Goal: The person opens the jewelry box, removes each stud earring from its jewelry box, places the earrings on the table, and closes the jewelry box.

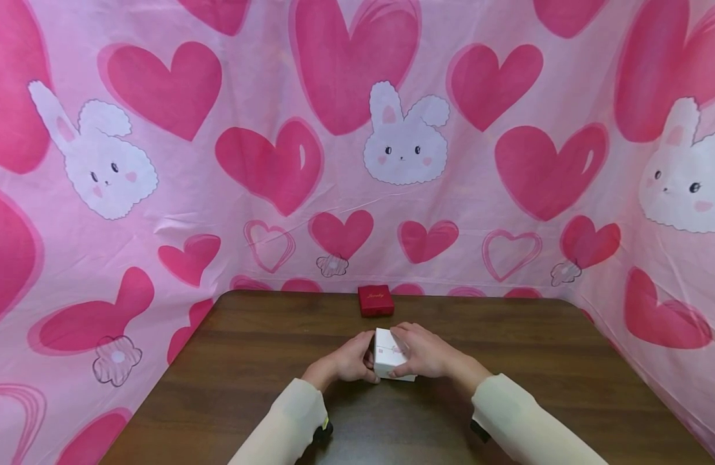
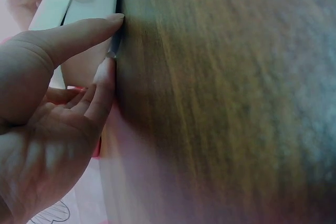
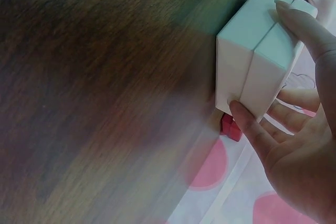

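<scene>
A small white box (image 1: 386,352) with faint pink print on top sits on the table between both hands. In the right wrist view, a seam runs around the box (image 3: 233,72) between its lid and base. My left hand (image 1: 352,358) grips the left end low down, thumb on the near side and fingers at the end. From the right, my right hand (image 1: 425,352) holds the box by its upper part, with the thumb (image 3: 304,22) on the near side across the seam. The far side of the box is hidden in the head view.
Behind the white box, a red box (image 1: 376,301) with gold lettering stands near the back edge of the brown wooden table (image 1: 264,323). A pink cloth (image 1: 345,194) with hearts and rabbits hangs around the table's back and sides.
</scene>
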Tool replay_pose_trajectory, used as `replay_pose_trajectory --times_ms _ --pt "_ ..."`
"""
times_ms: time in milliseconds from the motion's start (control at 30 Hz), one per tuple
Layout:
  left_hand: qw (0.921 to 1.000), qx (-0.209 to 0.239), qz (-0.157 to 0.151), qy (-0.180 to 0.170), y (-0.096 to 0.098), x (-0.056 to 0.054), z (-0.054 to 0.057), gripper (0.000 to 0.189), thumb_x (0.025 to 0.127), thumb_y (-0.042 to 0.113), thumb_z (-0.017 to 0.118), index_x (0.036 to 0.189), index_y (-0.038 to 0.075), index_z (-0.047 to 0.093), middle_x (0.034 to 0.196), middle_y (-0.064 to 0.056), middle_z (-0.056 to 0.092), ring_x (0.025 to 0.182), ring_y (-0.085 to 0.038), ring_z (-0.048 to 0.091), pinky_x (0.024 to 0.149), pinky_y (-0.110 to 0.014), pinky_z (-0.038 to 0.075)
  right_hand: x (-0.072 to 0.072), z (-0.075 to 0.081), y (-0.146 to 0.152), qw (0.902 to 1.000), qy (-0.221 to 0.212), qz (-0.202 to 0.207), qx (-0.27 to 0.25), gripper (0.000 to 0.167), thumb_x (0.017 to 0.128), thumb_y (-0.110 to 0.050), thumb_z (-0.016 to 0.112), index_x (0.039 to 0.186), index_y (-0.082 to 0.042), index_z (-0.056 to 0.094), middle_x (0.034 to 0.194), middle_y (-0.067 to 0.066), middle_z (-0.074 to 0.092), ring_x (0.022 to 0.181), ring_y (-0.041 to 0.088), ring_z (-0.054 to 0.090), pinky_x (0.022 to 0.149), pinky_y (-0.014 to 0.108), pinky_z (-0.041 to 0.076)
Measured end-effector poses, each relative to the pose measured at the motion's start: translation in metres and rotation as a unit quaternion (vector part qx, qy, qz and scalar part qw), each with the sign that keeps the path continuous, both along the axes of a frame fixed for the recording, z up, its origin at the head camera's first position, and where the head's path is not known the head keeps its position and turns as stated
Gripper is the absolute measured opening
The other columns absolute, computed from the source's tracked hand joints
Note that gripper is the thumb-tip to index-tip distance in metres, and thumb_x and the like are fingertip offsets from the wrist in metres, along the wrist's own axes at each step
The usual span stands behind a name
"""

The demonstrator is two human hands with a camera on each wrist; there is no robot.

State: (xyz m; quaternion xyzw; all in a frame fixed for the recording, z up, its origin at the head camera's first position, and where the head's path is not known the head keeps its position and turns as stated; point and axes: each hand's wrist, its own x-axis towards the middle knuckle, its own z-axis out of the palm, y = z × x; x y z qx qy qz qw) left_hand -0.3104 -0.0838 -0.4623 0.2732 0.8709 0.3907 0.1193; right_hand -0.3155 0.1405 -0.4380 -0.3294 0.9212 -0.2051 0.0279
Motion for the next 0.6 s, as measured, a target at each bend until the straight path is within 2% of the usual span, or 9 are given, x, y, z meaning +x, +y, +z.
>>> replay_pose_trajectory --times_ms 600 --pt "0.9999 0.012 0.004 -0.005 -0.0002 -0.0016 -0.0040 0.079 0.070 -0.004 0.091 0.135 0.005 0.047 0.108 -0.005 0.049 0.090 -0.020 0.054 0.077 -0.025 0.047 0.0021 0.0030 0.0034 0.9986 -0.028 -0.005 -0.044 0.085 0.075 -0.041 0.089 0.140 0.000 0.054 0.136 0.012 0.057 0.117 0.026 0.053 0.101 0.053 0.045"
